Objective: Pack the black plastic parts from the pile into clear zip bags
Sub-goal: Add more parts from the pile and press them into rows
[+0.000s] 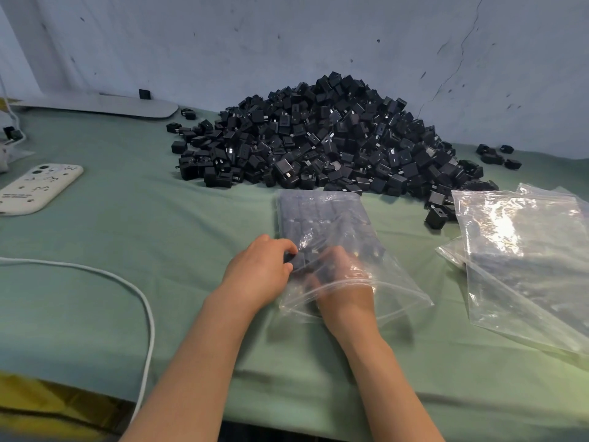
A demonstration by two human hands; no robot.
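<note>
Head view | filling bag [322, 215] | my left hand [258, 269] pinches its edge | right hand [345, 291] inside, grip unclear | next: grab from pile [318, 132], 12 o'clock

Heap of small black plastic parts [318, 135]: looking matt and hard-edged, a few faces catching small glints. Clear thin-film zip bag [325, 215]: shining glossy, crinkling, hazing the dark contents. Loose stack of clear plastic bags [526, 250]: throwing bright glare off smooth film. Sage-green desk cloth [127, 237]: lying matt, softly creasing. White rubbery cable [141, 298]: showing smooth. Pale painted wall [287, 36]: looking rough, scuffed, cracking.
</note>
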